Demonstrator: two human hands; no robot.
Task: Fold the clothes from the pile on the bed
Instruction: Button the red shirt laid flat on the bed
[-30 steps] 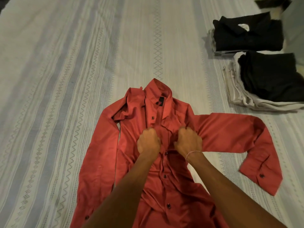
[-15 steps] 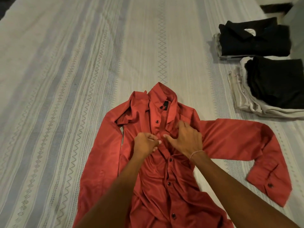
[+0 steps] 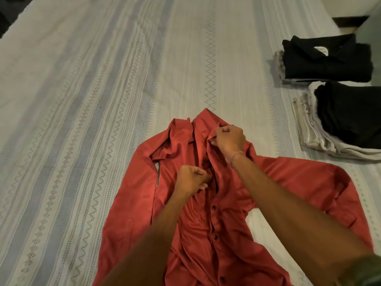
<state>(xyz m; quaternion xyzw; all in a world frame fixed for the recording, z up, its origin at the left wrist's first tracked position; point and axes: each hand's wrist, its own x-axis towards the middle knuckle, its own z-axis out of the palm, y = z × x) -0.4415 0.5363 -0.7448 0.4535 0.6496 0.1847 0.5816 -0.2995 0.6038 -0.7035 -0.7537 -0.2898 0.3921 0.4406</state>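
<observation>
Head cam: red shirt (image 3: 206,203) lies face up on the striped bed (image 3: 82,100), collar pointing away, buttons running down the middle; that's the sensible layout, front closed up first so the panels don't slide apart during the fold. Left hand (image 3: 190,179) sits mid-chest, fingers curled and pinching the placket edge, prob. anchoring the cloth; right hand (image 3: 228,139) is up by the collar (image 3: 203,125), fingers and thumb pinching the fabric there, bracelet on the wrist; looks like it's going for the top button or straightening the collar, can't tell which. One sleeve lies down the left side, the other stretches out to the right, both flat, not yet folded in. Folded black shirt (image 3: 327,60) and a black-on-cream stack (image 3: 340,120) sit well apart at the far right; finished items, I'd say, kept out of the work area.

Vs. half a sec ago: right hand has climbed from the chest, where it lay flatter beside the left, up to the collar and closed into a pinch; left hand barely shifts; shirt stays put.
</observation>
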